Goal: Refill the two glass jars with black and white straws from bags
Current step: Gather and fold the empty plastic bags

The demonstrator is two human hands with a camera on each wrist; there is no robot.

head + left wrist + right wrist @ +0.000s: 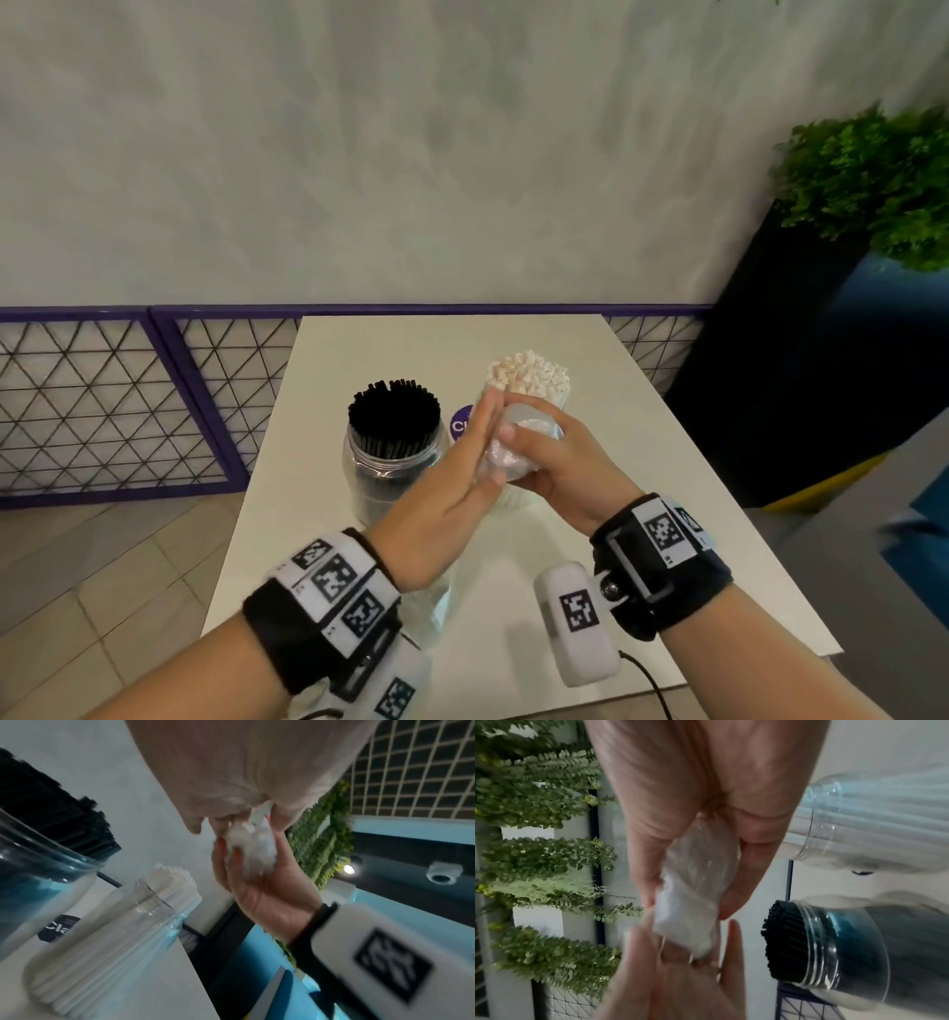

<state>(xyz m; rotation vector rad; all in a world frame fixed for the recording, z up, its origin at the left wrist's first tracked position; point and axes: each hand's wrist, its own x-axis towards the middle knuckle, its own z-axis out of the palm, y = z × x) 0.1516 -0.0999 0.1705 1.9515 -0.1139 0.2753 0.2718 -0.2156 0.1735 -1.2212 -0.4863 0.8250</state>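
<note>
Two glass jars stand on the white table (642, 514). The left jar (393, 452) (38, 862) (834, 943) is packed with black straws. Behind my hands, the right jar (531, 377) (123, 923) (872, 821) is packed with white straws. Above the table in front of that jar, my right hand (554, 462) (264, 892) (693, 780) grips a crumpled clear plastic bag (513, 447) (254, 845) (693, 892). My left hand (462, 478) (244, 770) (675, 973) presses flat against the bag with straight fingers.
A round purple sticker (458, 424) lies between the jars. Something clear and thin, perhaps another bag (436, 606), lies on the table by my left wrist. A purple wire fence (128, 401) runs behind the table. A plant in a black planter (821, 308) stands at the right.
</note>
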